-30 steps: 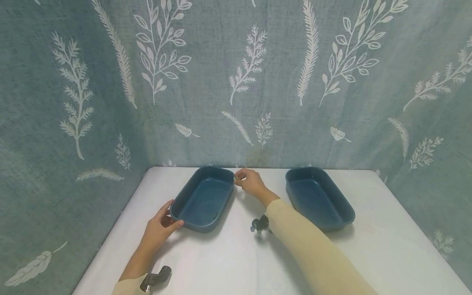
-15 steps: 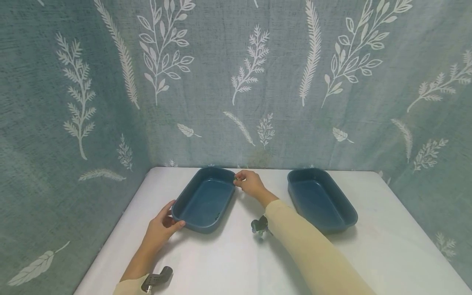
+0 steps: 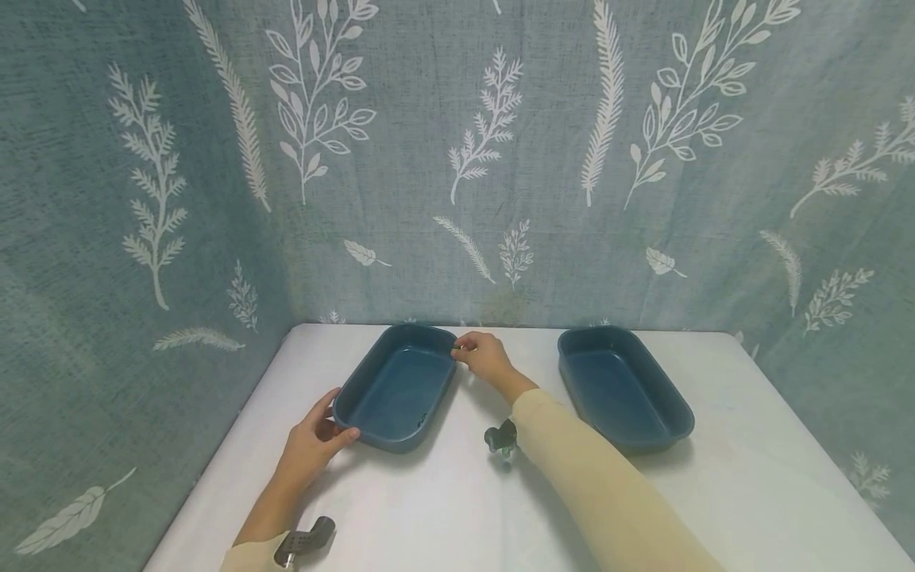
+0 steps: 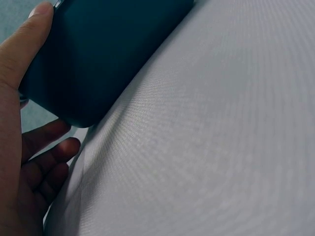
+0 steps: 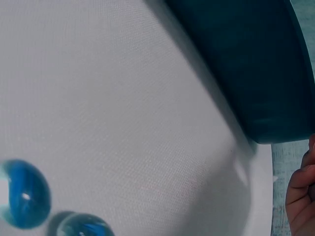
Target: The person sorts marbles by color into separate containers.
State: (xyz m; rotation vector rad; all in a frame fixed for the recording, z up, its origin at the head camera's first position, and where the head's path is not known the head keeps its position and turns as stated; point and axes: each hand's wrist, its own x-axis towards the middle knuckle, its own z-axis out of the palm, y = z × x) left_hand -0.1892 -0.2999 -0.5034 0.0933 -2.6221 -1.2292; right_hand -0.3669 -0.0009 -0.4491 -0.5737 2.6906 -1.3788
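My left hand [image 3: 309, 441] grips the near left corner of a deep blue tray [image 3: 397, 393], thumb at the rim. In the left wrist view the other fingers curl by the tray's lower corner. At the far right corner of the same tray, my right hand [image 3: 486, 356] pinches the rim between thumb and fingers. A small green spot shows between those fingertips; I cannot tell what it is. Small dark marks show in the tray's near right corner. Glass marbles lie on the table below my right wrist, a blue one [image 5: 28, 194] and a clear bluish one [image 5: 84, 227].
A second blue tray [image 3: 622, 389] stands to the right, beyond my right forearm. White cloth covers the table [image 3: 429, 516]. Leaf-patterned curtains [image 3: 422, 159] hang close behind and at both sides. Wrist cameras protrude from both sleeves.
The head view has shifted slightly, so the scene sits a little further right. Both hands stay at the left tray's corners, and the right wrist has moved only slightly.
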